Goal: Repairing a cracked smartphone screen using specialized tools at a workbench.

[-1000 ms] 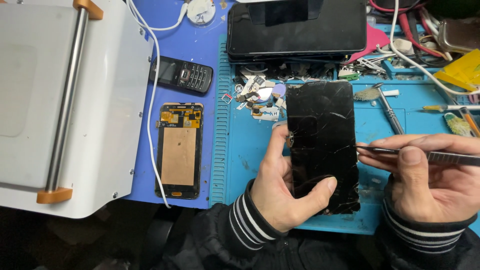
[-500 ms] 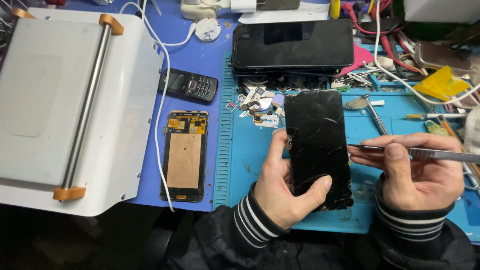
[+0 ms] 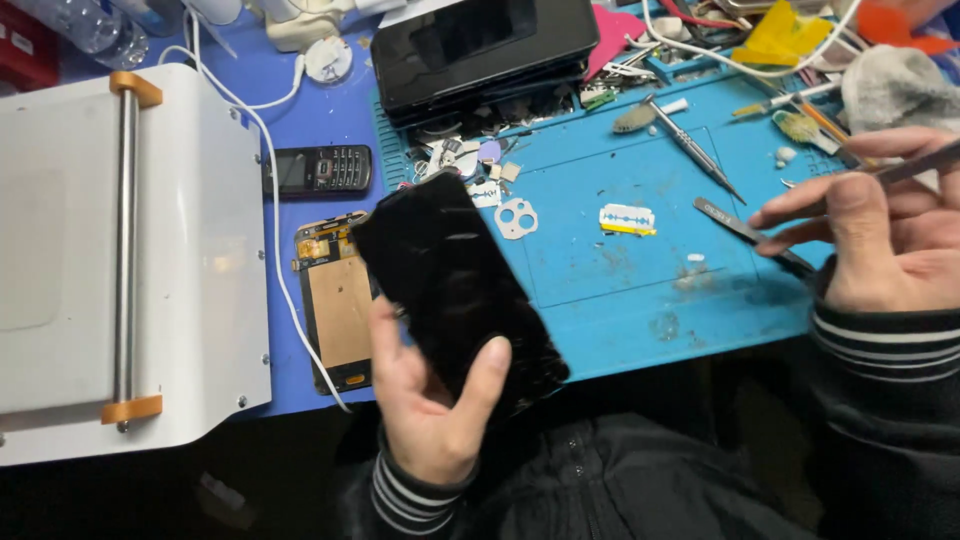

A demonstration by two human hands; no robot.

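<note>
Head camera: my left hand (image 3: 425, 405) grips a cracked black phone screen (image 3: 455, 290) over the blue mat's (image 3: 620, 270) near edge, while my right hand (image 3: 880, 240) pinches metal tweezers (image 3: 750, 232). I judge the glass thin, brittle and slick, best held by its edges.

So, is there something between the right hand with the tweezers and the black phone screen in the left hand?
Nothing visible. The right hand holds its tweezers over the bare blue mat, apart from the black phone screen in the left hand.
</note>
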